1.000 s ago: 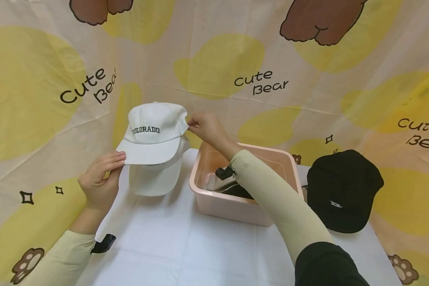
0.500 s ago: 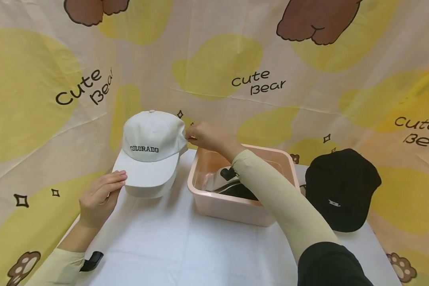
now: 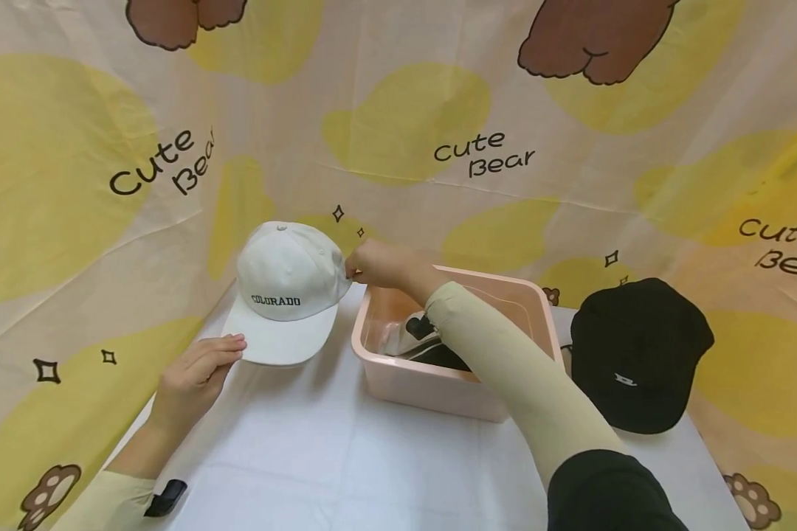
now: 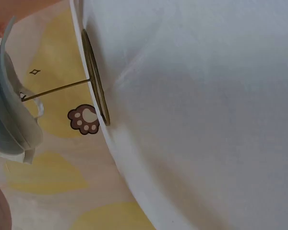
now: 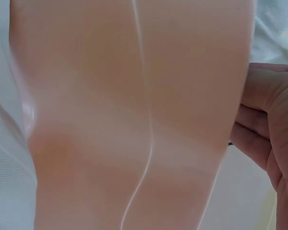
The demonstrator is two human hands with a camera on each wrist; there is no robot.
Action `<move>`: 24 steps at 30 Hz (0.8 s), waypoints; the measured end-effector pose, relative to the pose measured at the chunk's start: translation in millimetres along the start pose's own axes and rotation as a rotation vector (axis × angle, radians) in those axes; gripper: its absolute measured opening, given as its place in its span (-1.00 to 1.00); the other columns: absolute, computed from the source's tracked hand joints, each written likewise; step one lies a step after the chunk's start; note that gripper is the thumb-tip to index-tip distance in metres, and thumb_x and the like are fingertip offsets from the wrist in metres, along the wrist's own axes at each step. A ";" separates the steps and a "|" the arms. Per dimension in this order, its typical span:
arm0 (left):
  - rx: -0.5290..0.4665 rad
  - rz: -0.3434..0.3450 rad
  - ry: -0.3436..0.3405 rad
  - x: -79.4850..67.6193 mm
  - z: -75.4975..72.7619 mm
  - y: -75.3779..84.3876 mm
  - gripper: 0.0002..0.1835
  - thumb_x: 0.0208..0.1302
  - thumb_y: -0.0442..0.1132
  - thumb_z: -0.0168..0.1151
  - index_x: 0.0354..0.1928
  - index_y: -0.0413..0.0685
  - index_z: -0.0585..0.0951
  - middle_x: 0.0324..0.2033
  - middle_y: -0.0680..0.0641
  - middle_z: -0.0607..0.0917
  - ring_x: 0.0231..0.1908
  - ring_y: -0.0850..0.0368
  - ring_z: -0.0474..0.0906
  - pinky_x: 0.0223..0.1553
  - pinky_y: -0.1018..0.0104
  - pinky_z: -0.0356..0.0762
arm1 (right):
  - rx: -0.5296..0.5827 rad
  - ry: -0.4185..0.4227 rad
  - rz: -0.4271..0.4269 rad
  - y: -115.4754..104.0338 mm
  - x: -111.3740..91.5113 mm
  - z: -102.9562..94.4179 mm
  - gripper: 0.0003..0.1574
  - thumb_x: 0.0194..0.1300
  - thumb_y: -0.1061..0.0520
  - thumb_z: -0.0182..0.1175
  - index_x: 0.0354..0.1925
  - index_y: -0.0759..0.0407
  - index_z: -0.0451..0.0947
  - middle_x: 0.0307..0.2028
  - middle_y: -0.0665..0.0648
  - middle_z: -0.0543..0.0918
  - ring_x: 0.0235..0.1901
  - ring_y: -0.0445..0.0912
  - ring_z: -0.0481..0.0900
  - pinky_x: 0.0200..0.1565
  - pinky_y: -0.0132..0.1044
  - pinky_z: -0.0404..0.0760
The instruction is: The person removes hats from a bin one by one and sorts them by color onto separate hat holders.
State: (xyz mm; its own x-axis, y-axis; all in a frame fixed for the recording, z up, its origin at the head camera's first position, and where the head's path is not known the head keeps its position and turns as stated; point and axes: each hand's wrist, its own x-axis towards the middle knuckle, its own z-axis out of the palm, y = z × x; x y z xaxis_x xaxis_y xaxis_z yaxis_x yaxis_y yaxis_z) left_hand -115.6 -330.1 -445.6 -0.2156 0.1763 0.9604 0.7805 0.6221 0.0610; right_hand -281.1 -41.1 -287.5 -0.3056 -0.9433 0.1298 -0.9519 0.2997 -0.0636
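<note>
Left of the bin (image 3: pixel 425 388), left fingers (image 3: pixel 231 344) and right fingers (image 3: pixel 354 268) pinch a white cap (image 3: pixel 291 269), seemingly nearly settled; items (image 3: pixel 442 357) remain inside.

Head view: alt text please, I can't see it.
A white COLORADO cap has the left hand at its brim and the right hand pinching its side edge. A pink bin in the middle holds mixed items; a black cap is at right.

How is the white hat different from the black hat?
The white hat says COLORADO; the black hat shows a small pale mark. The left hand and right hand hold the white hat; neither holds the black hat. Both are caps with brims.
</note>
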 end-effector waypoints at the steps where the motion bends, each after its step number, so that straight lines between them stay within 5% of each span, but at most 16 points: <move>1: 0.000 -0.007 -0.020 -1.9 -0.5 -0.9 -0.65 0.49 -0.28 0.22 -0.43 -0.40 0.74 -0.37 -0.31 0.78 -0.24 -0.08 0.76 0.09 0.40 0.65 | -0.027 -0.034 0.007 17.5 9.8 16.6 -0.85 0.36 0.32 0.25 -0.30 0.22 0.76 -0.29 0.05 0.80 -0.25 -0.06 0.70 -0.06 -0.25 0.70; 3: -0.004 -0.024 -0.064 -4.6 -1.4 -3.2 -0.63 0.52 -0.24 0.20 -0.41 -0.38 0.74 -0.35 -0.30 0.78 -0.21 -0.05 0.76 0.12 0.41 0.63 | -0.050 -0.063 -0.003 43.6 23.1 40.4 -0.87 0.35 0.29 0.29 -0.30 0.17 0.77 -0.29 0.01 0.80 -0.26 -0.08 0.70 -0.07 -0.29 0.70; 8: 0.004 -0.049 -0.154 -9.6 -5.0 -7.5 -0.60 0.55 -0.15 0.16 -0.38 -0.31 0.74 -0.31 -0.26 0.78 -0.09 0.03 0.72 0.18 0.44 0.57 | -0.006 -0.079 -0.048 54.0 25.5 42.7 -0.92 0.34 0.27 0.34 -0.21 0.20 0.76 -0.22 0.05 0.81 -0.20 -0.05 0.71 -0.02 -0.26 0.69; 14: 0.029 -0.053 -0.208 -15.0 -7.5 -7.5 -0.55 0.57 -0.08 0.12 -0.25 -0.39 0.74 -0.16 -0.34 0.75 0.16 0.11 0.63 0.30 0.40 0.49 | 0.067 -0.103 0.049 47.3 10.4 16.6 -0.61 0.35 0.21 0.37 0.13 0.24 0.69 0.10 0.11 0.75 0.15 -0.02 0.67 0.27 -0.26 0.58; 24: -0.010 -0.089 -0.282 -15.4 -11.2 -13.7 -0.46 0.54 0.04 0.12 -0.09 -0.42 0.71 -0.07 -0.38 0.72 0.27 0.09 0.56 0.38 0.38 0.42 | 0.105 0.062 0.117 29.6 -31.4 -49.6 -0.66 0.40 0.16 0.31 0.11 0.23 0.70 0.10 0.13 0.75 0.18 -0.02 0.64 0.30 -0.21 0.56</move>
State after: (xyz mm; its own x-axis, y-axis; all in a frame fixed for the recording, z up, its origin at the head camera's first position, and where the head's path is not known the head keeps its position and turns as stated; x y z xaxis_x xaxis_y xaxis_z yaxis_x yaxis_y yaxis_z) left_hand -116.4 -350.0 -458.2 -0.4370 0.3274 0.8378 0.7568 0.6372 0.1457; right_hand -300.8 4.4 -244.4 -0.4185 -0.8909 0.1764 -0.9031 0.3876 -0.1849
